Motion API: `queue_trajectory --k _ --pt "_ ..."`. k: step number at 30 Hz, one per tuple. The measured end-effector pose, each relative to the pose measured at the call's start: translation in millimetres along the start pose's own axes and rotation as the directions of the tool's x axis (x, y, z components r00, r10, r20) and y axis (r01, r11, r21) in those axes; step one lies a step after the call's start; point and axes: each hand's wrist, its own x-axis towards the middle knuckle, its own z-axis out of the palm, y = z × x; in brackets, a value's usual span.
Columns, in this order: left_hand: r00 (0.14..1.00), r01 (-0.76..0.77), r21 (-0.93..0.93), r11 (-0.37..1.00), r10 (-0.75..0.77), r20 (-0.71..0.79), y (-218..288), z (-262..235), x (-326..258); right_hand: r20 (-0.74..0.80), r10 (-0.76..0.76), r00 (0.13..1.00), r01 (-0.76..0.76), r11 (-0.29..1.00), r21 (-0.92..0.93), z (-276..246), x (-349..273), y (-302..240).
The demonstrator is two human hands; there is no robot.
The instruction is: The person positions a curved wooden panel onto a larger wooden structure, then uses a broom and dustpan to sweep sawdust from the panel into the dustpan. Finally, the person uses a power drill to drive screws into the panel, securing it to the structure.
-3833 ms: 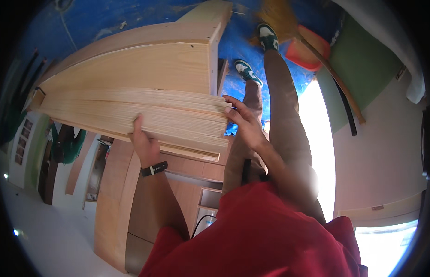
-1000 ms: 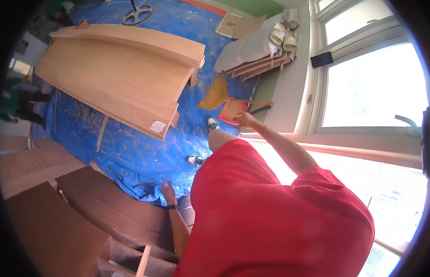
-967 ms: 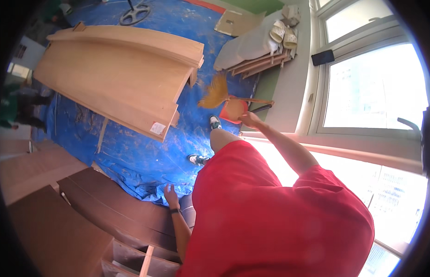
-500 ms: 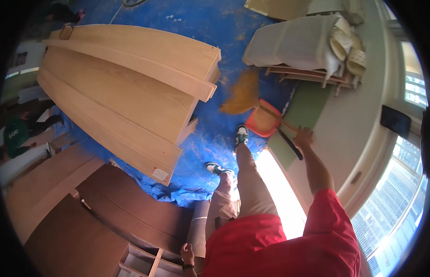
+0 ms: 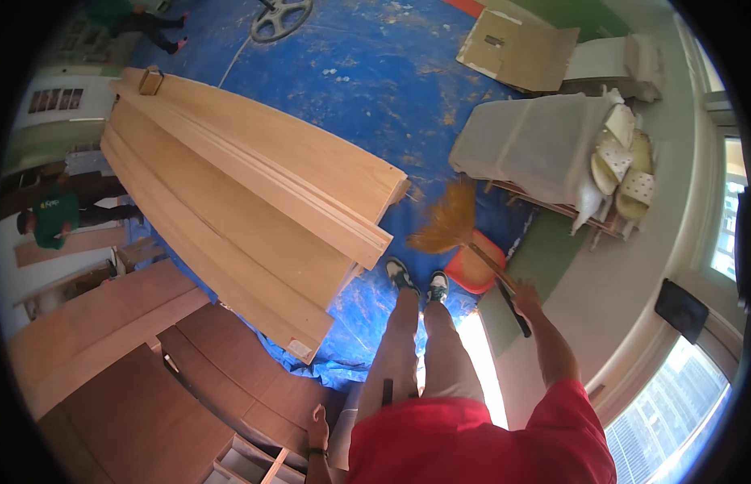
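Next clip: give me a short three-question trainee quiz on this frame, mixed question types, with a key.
1. True or false: the right hand is at the handle of the broom.
2. Which thing lies beside the broom's bristles? A) the red dustpan B) a metal bucket C) a green hose
3. Fill in: the stack of long wooden boards lies on a ____ tarp.

Key
1. True: the hand meets the dark end of the slanting handle.
2. A
3. Blue. The left hand hangs low at the person's side, away from the boards, holding nothing that can be seen.
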Motion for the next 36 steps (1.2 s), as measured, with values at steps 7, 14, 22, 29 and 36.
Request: queue_trajectory --k 7,14,22,29,36 --pt "0.999 0.03 -0.519 0.854 -0.04 -0.008 158 13 24 0.121 -0.288 0.95 0.285 0.958 0.039 -184 -23 -44" --pt "0.914 -0.407 -0.558 0.724 0.321 -0.249 337 38 142 -0.134 -0.165 0.977 0.167 0.986 0.002 -445 -172 -108" --pt "0.859 -0.295 -0.217 0.93 0.159 -0.487 512 71 197 -0.185 -0.397 0.899 0.419 0.903 0.094 -524 -57 -90" --pt "0.914 -0.124 -0.366 0.922 -0.037 -0.403 536 87 223 -0.174 -0.454 0.874 0.484 0.849 0.213 -576 25 -120" --pt "0.909 -0.087 -0.484 0.87 -0.13 -0.397 542 98 224 -0.178 -0.623 0.762 0.628 0.778 -0.03 -662 63 -216"
